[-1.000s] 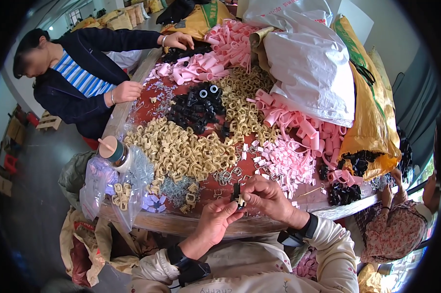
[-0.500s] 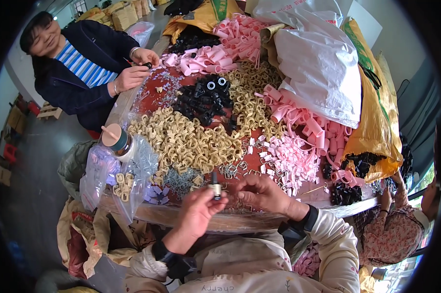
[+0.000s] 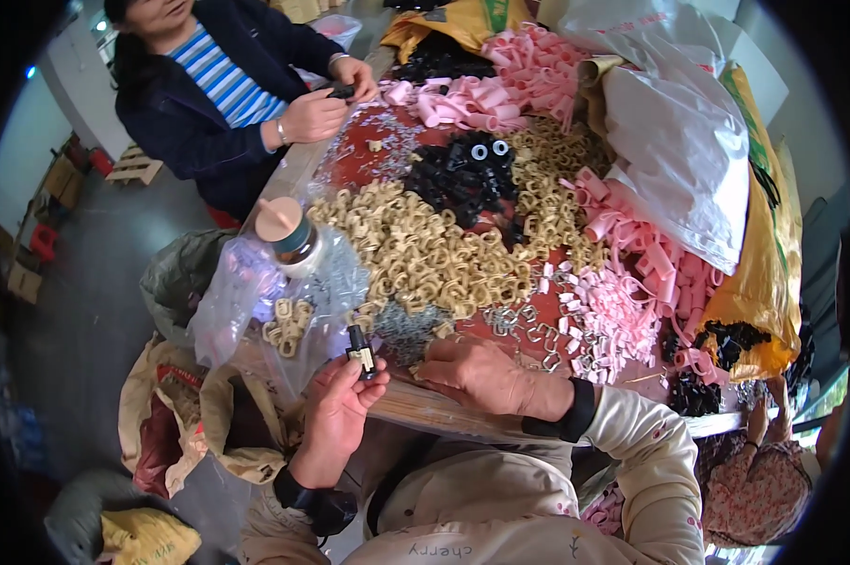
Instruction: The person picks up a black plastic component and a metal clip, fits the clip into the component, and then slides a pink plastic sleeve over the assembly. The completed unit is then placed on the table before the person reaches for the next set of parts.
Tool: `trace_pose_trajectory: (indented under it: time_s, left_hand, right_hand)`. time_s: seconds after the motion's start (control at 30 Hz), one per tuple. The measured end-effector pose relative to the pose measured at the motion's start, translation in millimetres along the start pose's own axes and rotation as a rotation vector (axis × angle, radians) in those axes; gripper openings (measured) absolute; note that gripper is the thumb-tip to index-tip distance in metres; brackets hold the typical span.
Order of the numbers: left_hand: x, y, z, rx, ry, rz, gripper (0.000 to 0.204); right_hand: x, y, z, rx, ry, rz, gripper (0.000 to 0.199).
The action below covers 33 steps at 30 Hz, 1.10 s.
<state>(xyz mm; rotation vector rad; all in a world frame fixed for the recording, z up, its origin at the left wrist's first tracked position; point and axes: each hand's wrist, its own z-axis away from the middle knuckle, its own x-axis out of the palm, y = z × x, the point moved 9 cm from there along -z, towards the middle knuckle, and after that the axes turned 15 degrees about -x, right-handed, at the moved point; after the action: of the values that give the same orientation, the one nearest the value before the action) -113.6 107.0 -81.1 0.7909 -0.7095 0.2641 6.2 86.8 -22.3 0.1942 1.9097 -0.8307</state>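
Pinching a small black-and-tan clip (image 3: 359, 355) between thumb and fingertips, the left hand (image 3: 336, 414) holds it upright off the near left edge of the table (image 3: 425, 410), just above a clear bag (image 3: 256, 301) with a few tan pieces inside. Right hand (image 3: 477, 377) lies palm down on the near table edge, fingers curled onto a scatter of metal rings (image 3: 529, 330); whether it grips one cannot be told. The two hands are near each other, not touching.

Table contents: tan clip pile (image 3: 425, 259) at centre, black caps (image 3: 463, 174) just beyond it, pink tubes (image 3: 623, 311) to the right and more at the far end. White sack (image 3: 670, 141) and yellow sack (image 3: 764, 254) along the right side. A bottle with tan lid (image 3: 284, 231) stands at the left edge beside the bag.

Far left, another person (image 3: 218, 89) in a striped shirt and dark jacket has both hands on the table's far corner, holding a small dark item. At the near right, a further person's hand shows at the table edge.
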Motion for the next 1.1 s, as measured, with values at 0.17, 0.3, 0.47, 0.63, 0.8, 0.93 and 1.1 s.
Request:
trace_pose_trajectory:
  time_s: [0.17,0.3,0.47,0.63,0.8,0.93,1.1]
  left_hand:
    - [-25.6,19.7,11.8,0.171,0.063,-0.010,0.017]
    - [-36.8,29.7,18.9,0.277,0.160,-0.166,0.019]
    - [-19.8,44.5,32.8,0.532,0.315,-0.735,0.027]
    - [-17.4,27.9,11.8,0.390,0.165,-0.584,0.032]
    - [22.2,-5.3,-1.5,0.210,-0.036,-0.484,0.033]
    - [63.7,-33.6,-11.5,0.095,-0.198,-0.381,0.034]
    - [87.2,-65.1,-18.5,-0.051,-0.221,-0.432,0.030]
  right_hand:
    - [14.0,1.6,-36.3,-0.079,-0.012,0.211,0.015]
    - [40.3,6.2,-56.6,-0.147,-0.071,0.354,0.014]
    - [47.7,0.8,-65.8,-0.272,-0.036,0.379,0.012]
    - [32.5,24.7,-36.0,0.027,0.166,-0.243,0.007]
    - [9.9,18.0,10.8,0.262,0.495,-0.969,0.013]
    - [-7.9,11.5,51.3,0.324,0.620,-0.988,0.015]
    - [-26.3,1.4,96.5,0.247,0.779,-0.873,0.014]
